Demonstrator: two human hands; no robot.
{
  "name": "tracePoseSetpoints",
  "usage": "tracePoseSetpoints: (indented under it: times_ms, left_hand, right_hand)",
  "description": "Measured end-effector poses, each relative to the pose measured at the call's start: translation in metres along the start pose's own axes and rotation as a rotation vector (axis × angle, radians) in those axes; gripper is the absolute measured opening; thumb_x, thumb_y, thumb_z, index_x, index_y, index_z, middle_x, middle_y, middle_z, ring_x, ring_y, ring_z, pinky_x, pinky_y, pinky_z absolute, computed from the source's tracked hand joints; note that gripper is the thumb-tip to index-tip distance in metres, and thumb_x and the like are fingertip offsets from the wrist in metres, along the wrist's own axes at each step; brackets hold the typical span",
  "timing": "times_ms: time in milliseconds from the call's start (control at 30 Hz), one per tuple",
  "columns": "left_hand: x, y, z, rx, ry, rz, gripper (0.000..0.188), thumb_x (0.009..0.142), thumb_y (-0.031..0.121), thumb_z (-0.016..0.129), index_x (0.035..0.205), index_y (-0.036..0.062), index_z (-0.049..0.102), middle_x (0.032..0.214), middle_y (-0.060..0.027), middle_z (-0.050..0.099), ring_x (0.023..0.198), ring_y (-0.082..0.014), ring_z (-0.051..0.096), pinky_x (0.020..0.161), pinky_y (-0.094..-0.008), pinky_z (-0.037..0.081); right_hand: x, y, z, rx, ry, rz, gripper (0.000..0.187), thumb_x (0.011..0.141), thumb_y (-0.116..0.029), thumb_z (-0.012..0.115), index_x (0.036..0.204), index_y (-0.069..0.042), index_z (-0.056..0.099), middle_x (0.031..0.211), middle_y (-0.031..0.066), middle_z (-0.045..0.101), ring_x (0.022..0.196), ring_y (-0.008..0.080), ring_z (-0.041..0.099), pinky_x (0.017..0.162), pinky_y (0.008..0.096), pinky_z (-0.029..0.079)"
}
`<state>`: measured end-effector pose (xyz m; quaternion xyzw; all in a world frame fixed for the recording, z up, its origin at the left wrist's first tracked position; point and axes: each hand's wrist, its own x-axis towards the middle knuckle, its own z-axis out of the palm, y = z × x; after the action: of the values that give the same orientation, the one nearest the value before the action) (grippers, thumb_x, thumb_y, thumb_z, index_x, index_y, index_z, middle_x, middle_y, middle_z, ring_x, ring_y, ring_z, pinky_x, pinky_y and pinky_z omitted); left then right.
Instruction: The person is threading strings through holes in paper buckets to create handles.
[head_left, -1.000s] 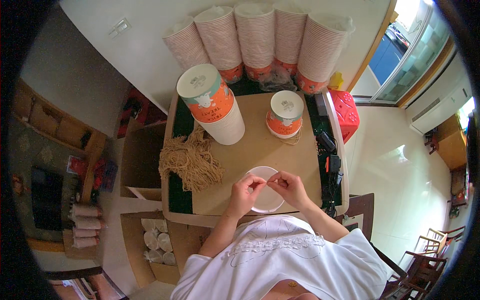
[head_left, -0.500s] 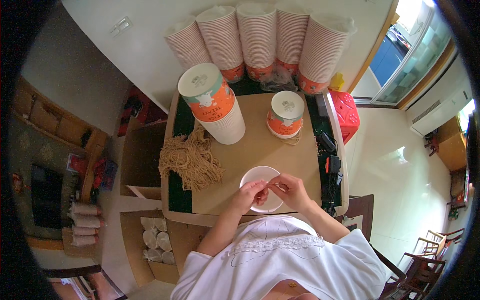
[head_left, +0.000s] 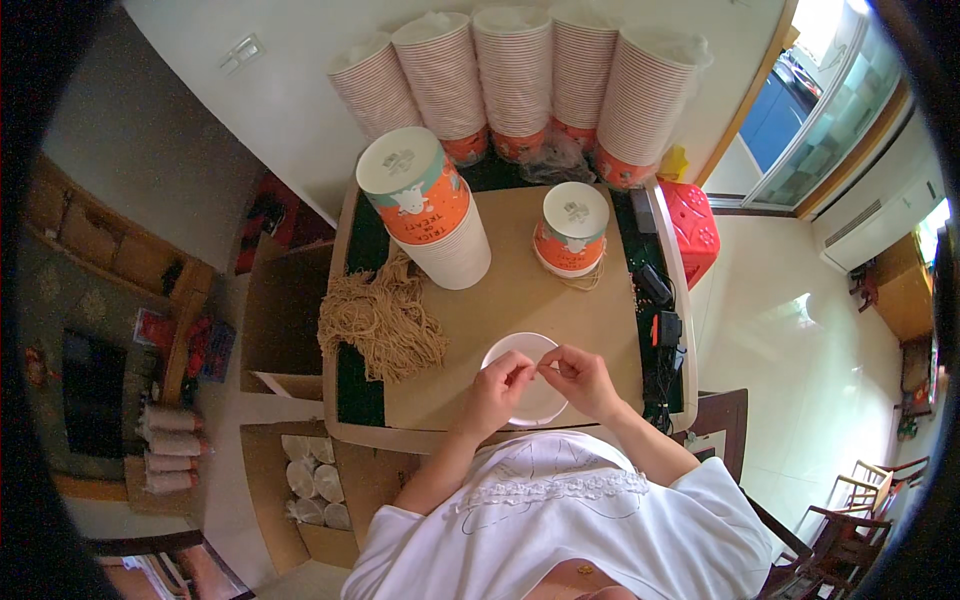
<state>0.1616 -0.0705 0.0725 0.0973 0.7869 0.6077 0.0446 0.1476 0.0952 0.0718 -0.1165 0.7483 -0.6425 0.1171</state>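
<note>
An upright white paper bucket (head_left: 543, 405) stands at the table's near edge, its open mouth toward me. Over it my left hand (head_left: 494, 388) and my right hand (head_left: 579, 381) are closed in pinches, fingertips almost meeting. Whatever they pinch is too small to make out. To the left lies a tangled heap of tan twine cords (head_left: 385, 322). Behind it rises a stack of upside-down paper buckets (head_left: 437, 215), the top one printed orange and green. A shorter upside-down orange bucket (head_left: 570, 240) sits at the back right, with twine hanging by its rim.
Tall plastic-wrapped stacks of paper buckets (head_left: 515, 75) line the wall behind the table. Black cables and adapters (head_left: 660, 330) run along the right edge, and a red plastic stool (head_left: 690, 228) stands beyond. An open carton (head_left: 325, 545) of wrapped buckets is at lower left.
My left hand has turned and drawn slightly up and left, so its fingers now point toward the right hand. A small gap shows between the pinches. The right hand has barely moved.
</note>
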Motion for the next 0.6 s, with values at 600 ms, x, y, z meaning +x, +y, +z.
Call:
tracePoseSetpoints:
  times_ms: [600]
  left_hand:
    - [0.026,0.042,0.017,-0.95,-0.082,-0.024,0.047,0.075,-0.004,0.054,0.118,0.0061,0.037,0.097,-0.0045,0.052,0.084,-0.0087,0.053,0.072,-0.0219,0.044]
  right_hand:
    - [0.02,-0.039,0.003,0.785,0.089,-0.025,0.004,0.079,-0.006,0.056,0.077,-0.002,0.056,0.108,0.0078,0.045,0.098,0.013,0.045,0.086,0.0269,0.035]
